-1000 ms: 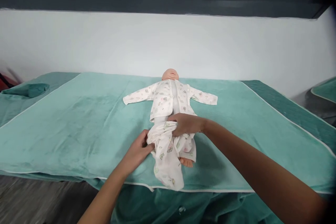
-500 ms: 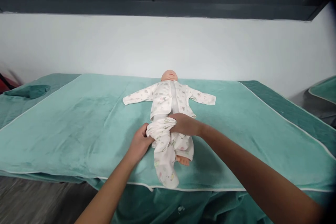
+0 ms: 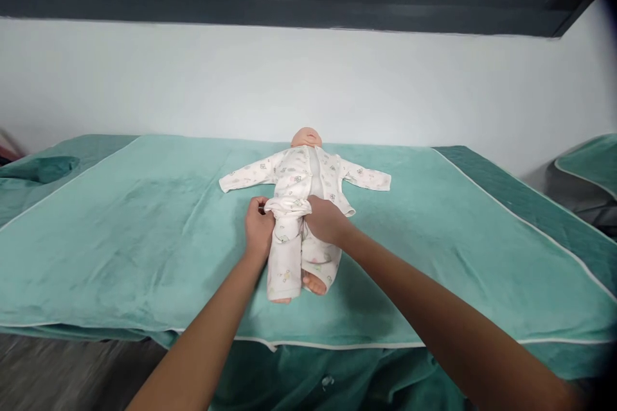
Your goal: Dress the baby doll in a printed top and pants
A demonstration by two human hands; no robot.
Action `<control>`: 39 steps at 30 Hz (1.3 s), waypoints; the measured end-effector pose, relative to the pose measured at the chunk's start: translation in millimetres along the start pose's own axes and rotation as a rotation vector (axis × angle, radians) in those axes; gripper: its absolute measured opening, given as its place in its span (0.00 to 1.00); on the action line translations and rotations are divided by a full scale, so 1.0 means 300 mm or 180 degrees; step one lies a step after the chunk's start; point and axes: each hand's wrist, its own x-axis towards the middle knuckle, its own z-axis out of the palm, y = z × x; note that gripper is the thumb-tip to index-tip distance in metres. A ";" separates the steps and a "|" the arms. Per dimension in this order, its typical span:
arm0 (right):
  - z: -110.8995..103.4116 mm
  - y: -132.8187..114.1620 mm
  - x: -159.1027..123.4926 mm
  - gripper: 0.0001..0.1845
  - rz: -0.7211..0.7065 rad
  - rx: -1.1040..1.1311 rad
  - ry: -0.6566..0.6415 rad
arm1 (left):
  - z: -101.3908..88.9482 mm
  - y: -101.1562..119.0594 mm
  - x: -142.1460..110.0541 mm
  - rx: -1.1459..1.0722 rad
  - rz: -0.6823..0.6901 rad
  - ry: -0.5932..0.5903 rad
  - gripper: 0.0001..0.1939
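A baby doll (image 3: 305, 139) lies on its back on a light teal towel (image 3: 144, 225), head toward the wall. It wears a white printed top (image 3: 294, 173) with both sleeves spread out. White printed trousers (image 3: 284, 257) cover its legs, and its bare feet show at the cuffs. My left hand (image 3: 258, 228) is closed on the left side of the trousers' waistband at the doll's waist. On the waistband's right side my right hand (image 3: 325, 219) grips too.
The towel covers a table with a darker green cover (image 3: 530, 205) beneath it. A folded dark green cloth (image 3: 38, 168) lies at the far left. A white wall and a dark window frame stand behind. Another teal-covered surface (image 3: 590, 164) shows at the right edge.
Both hands have moved up toward the doll's waist, pulling the trousers up the legs. The loose trouser leg that hung past the feet now sits on the leg, and both feet show.
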 end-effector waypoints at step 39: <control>-0.055 0.060 -0.129 0.06 -0.0257 0.1496 0.1828 | -0.029 0.260 0.088 0.1375 0.0811 -0.1943 0.18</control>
